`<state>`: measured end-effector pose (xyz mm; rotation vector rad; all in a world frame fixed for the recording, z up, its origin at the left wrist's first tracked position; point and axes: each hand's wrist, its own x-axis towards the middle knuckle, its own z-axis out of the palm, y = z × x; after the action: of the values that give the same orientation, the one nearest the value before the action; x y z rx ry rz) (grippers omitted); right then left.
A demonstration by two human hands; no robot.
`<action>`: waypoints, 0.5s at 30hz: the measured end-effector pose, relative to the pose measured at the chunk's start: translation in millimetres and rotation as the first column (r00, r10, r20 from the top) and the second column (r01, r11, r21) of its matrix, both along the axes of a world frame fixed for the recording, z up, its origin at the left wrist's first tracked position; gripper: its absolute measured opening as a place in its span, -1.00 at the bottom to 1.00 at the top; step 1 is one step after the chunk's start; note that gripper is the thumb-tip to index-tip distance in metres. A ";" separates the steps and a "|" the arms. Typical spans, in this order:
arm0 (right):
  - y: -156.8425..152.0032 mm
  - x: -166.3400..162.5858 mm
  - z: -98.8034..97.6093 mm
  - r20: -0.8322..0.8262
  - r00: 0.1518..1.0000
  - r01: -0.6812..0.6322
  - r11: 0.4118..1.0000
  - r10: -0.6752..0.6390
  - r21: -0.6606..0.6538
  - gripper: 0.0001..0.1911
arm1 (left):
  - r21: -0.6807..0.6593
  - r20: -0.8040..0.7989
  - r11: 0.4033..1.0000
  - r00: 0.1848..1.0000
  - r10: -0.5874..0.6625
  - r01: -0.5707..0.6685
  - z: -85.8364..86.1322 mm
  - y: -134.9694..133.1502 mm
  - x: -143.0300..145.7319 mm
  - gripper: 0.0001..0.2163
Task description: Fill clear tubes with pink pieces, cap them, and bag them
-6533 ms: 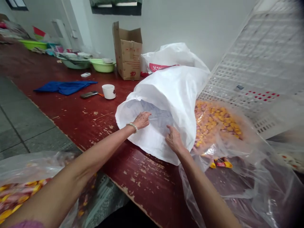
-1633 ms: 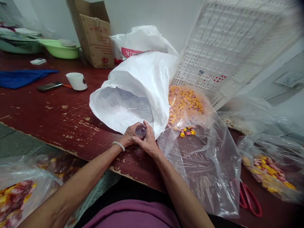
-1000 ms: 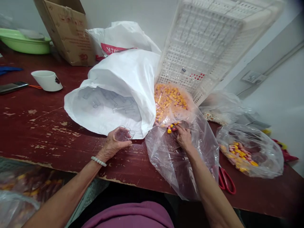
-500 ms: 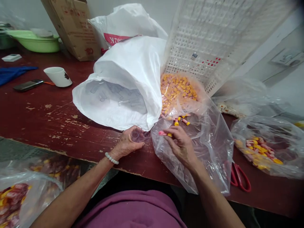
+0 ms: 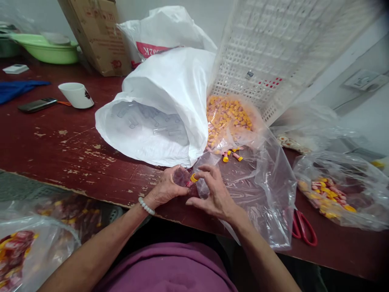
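My left hand (image 5: 167,187), wearing a bead bracelet, is closed around several clear plastic tubes (image 5: 181,175). At the right end of these tubes sits a small pink piece with a yellow cap (image 5: 193,178); whether it is inside a tube is hard to make out. My right hand (image 5: 212,192) is just right of the cap, thumb and fingers apart, its index fingertip at or close to the cap. Behind my hands, a white sack (image 5: 146,150) lies with its mouth towards me and loose clear tubes inside. Many yellow-capped pieces (image 5: 229,117) fill a clear plastic bag (image 5: 258,190) on the right.
A white perforated crate (image 5: 255,48) stands tilted behind the bag. Red-handled scissors (image 5: 305,231) and another bag of capped pieces (image 5: 334,194) lie right. A mug (image 5: 75,95), a phone (image 5: 38,104) and a carton (image 5: 100,40) are left. Filled bags (image 5: 57,247) sit below the table edge.
My right hand has moved left to the tubes and spread its fingers. The yellow-capped piece it pinched is now at the tubes in my left hand.
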<state>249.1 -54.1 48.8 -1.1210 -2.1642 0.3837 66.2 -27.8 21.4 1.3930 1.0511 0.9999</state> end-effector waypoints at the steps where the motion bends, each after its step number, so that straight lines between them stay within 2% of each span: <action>1: -1.7 -4.4 -4.3 0.005 1.000 -0.003 1.000 0.003 -0.005 -0.38 | -0.058 0.051 0.998 0.999 0.010 -0.007 0.7 -1.0 2.1 -0.70; 4: -3.7 -15.9 -13.6 -0.002 0.999 0.055 0.998 -0.055 0.021 -0.31 | -0.229 0.226 0.973 0.973 0.052 0.001 1.3 -2.4 9.2 -0.71; 6: 1.7 -14.7 -15.2 -0.001 0.999 0.047 0.998 -0.047 0.046 -0.30 | -0.293 0.314 0.955 0.948 0.062 0.035 0.8 -0.8 12.3 -0.73; 8: 15.6 0.1 -15.7 0.001 0.998 0.060 0.997 -0.060 0.053 -0.33 | -0.327 0.353 0.944 0.932 0.082 0.040 0.1 2.5 12.4 -0.73; 9: 26.0 13.1 -16.7 0.024 0.991 0.132 0.989 -0.133 0.060 -0.41 | -0.334 0.356 0.942 0.930 0.094 0.033 -0.2 4.4 11.4 -0.73; 10: 38.2 29.5 -18.6 0.062 0.967 0.243 0.967 -0.248 0.075 -0.52 | -0.333 0.349 0.943 0.931 0.106 0.018 -0.5 6.2 9.9 -0.72; 11: 51.5 48.3 -21.5 0.093 0.910 0.394 0.912 -0.404 0.113 -0.64 | -0.325 0.334 0.946 0.936 0.115 0.000 -0.7 7.7 7.9 -0.72; 12: 65.2 68.1 -25.3 0.198 0.798 0.544 0.822 -0.569 0.171 -0.69 | -0.308 0.314 0.951 0.942 0.118 -0.017 -0.9 8.9 5.9 -0.72; 13: 78.3 87.6 -29.9 0.231 0.737 0.604 0.772 -0.635 0.196 -0.69 | -0.283 0.290 0.958 0.949 0.124 -0.038 -1.1 9.5 4.0 -0.72; 15: 100.2 120.3 -40.6 0.297 0.684 0.628 0.745 -0.667 0.227 -0.69 | -0.220 0.235 0.972 0.962 0.138 -0.086 -1.6 9.4 1.4 -0.70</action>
<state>369.4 46.1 8.1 -1.9142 -1.8606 -0.2891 67.6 -18.4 19.8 1.0176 1.0226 1.0829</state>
